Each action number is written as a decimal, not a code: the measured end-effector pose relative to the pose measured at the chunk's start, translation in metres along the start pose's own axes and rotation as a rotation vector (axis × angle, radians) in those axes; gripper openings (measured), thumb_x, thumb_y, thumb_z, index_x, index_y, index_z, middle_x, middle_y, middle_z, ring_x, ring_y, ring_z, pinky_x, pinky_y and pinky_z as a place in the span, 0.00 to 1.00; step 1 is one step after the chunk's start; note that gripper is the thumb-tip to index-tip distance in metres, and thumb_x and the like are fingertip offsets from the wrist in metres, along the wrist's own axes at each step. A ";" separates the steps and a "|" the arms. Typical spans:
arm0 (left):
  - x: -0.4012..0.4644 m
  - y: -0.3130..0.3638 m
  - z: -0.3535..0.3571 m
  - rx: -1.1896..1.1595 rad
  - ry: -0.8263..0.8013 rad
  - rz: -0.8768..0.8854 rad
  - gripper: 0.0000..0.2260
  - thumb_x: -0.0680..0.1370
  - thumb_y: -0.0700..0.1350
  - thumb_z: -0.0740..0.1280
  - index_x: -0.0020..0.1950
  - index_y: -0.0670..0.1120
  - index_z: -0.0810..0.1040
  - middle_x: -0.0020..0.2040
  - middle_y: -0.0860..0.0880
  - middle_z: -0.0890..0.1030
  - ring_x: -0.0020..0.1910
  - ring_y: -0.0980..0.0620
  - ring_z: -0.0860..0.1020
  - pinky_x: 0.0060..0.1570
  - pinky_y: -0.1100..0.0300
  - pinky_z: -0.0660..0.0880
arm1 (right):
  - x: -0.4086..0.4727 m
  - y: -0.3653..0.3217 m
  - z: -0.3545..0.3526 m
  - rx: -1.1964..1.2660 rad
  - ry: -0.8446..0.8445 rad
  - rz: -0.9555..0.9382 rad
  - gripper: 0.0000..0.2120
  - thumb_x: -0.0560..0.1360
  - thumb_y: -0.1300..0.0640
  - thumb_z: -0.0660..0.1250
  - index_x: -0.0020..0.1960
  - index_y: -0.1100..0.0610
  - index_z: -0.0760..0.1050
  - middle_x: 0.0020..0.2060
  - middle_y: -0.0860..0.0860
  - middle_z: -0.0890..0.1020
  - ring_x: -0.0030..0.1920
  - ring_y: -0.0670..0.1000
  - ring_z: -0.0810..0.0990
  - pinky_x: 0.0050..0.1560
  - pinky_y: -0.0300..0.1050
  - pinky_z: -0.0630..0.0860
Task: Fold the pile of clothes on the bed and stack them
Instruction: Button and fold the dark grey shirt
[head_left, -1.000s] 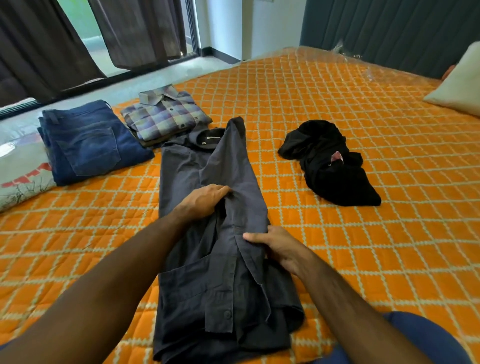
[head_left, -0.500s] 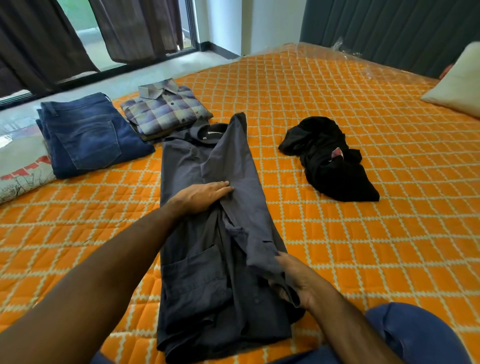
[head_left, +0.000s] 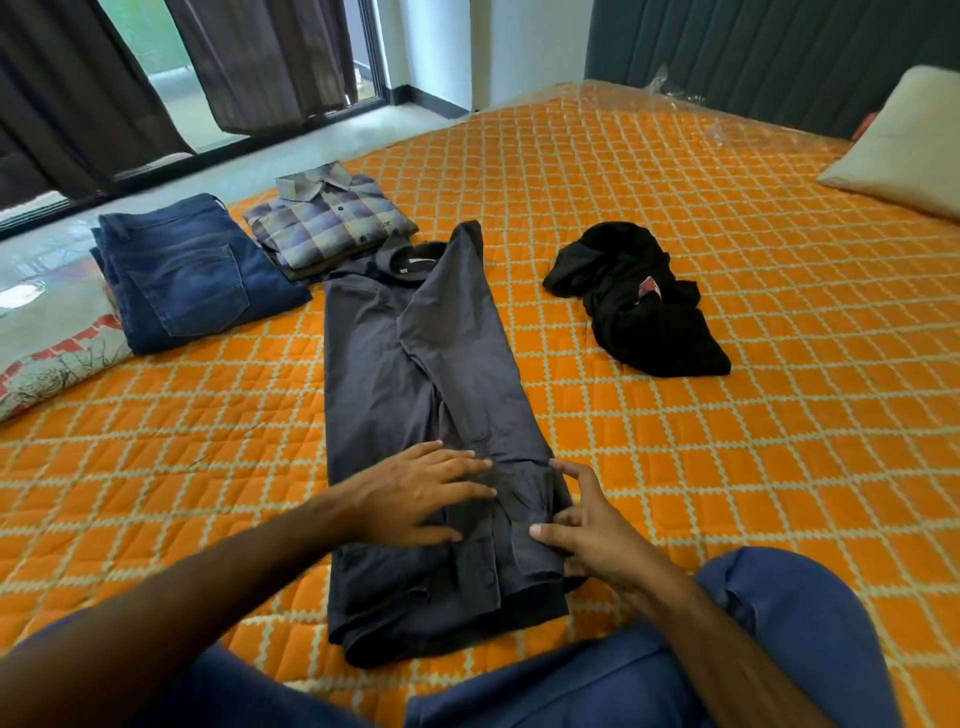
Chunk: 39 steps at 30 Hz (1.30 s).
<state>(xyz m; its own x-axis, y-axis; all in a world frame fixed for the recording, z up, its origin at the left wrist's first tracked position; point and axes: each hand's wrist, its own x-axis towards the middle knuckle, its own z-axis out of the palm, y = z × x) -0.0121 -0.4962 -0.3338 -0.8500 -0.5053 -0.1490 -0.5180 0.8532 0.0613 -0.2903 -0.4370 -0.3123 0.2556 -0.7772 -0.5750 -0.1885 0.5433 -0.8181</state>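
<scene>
Grey shirt (head_left: 415, 415) is laid lengthwise on the orange bed (head_left: 675, 260); its right edge, lifted half a second ago, is now pinched flat by the right hand (head_left: 587, 530). The left hand (head_left: 415, 493), moved nearer the hem, is pressed down with fingers spread.

Soft daylight, sharp throughout.
Lit from window (head_left: 156, 67) at upper left; faint shadows, wide-angle bending at edges.

A pale beige cushion (head_left: 904, 150) lies at the right edge, in front of a dark grey ribbed padded headboard (head_left: 753, 47). On the left, 2 dark brown curtains (head_left: 270, 57) hang before a glass door, beside a white wall (head_left: 519, 41).
</scene>
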 end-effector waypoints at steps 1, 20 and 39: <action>-0.002 0.006 0.005 0.027 0.039 -0.015 0.26 0.82 0.63 0.57 0.79 0.57 0.63 0.80 0.52 0.63 0.79 0.51 0.61 0.78 0.46 0.59 | -0.004 -0.001 -0.001 0.009 0.003 -0.017 0.28 0.80 0.67 0.67 0.71 0.44 0.63 0.54 0.66 0.80 0.48 0.58 0.84 0.38 0.50 0.84; 0.014 0.045 0.003 -0.859 0.362 -0.853 0.22 0.81 0.62 0.63 0.53 0.43 0.81 0.49 0.47 0.83 0.48 0.51 0.81 0.54 0.43 0.77 | 0.034 -0.022 -0.029 -0.489 0.133 -0.169 0.21 0.80 0.44 0.69 0.40 0.61 0.73 0.37 0.57 0.77 0.39 0.54 0.77 0.41 0.48 0.70; -0.025 0.078 0.016 -0.229 -0.322 -0.474 0.58 0.68 0.81 0.53 0.79 0.48 0.27 0.79 0.47 0.26 0.78 0.45 0.28 0.78 0.40 0.34 | 0.064 0.016 0.008 -1.533 -0.119 -0.635 0.47 0.76 0.25 0.44 0.83 0.52 0.36 0.82 0.56 0.39 0.81 0.55 0.35 0.79 0.62 0.33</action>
<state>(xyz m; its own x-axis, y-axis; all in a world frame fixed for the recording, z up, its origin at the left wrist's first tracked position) -0.0301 -0.4152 -0.3415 -0.4688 -0.7278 -0.5005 -0.8703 0.4776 0.1207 -0.2693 -0.4750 -0.3622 0.7039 -0.6714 -0.2316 -0.7094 -0.6810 -0.1818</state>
